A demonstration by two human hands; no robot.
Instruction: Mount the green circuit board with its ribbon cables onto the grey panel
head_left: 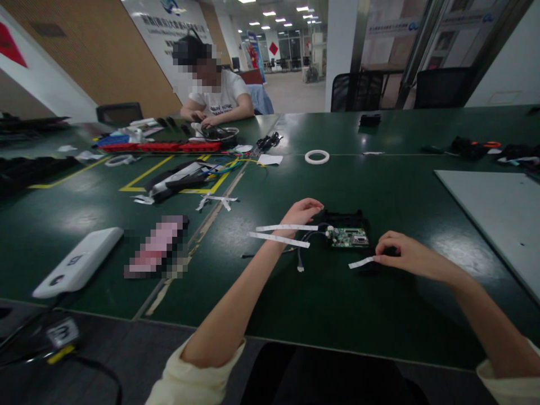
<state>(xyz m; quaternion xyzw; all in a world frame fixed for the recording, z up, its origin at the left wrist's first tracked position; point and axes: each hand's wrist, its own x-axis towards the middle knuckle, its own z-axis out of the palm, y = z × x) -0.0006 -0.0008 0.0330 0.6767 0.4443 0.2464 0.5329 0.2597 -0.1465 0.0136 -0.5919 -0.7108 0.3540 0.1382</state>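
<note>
Pinched between the thumb and fingertips of my right hand (399, 251) is a short white tape strip (360, 262), its free end pointing left above the table. My left hand (302, 212) is at the left end of a black plastic frame (345, 216), fingers bent and close together; what they hold, if anything, is too small to make out. Two longer white strips (282, 239) lie across my left wrist and forearm. A green circuit board (349, 237) sits just in front of the frame, with dark wires (300, 257) running out to its left.
A white tape roll (316, 157) lies further back. On the left are a phone (156, 246), a white power bank (78, 261) and crumpled tape (217, 199). A large pale panel (498, 219) lies at right. Across the table sits another person (219, 93), hands at a bowl.
</note>
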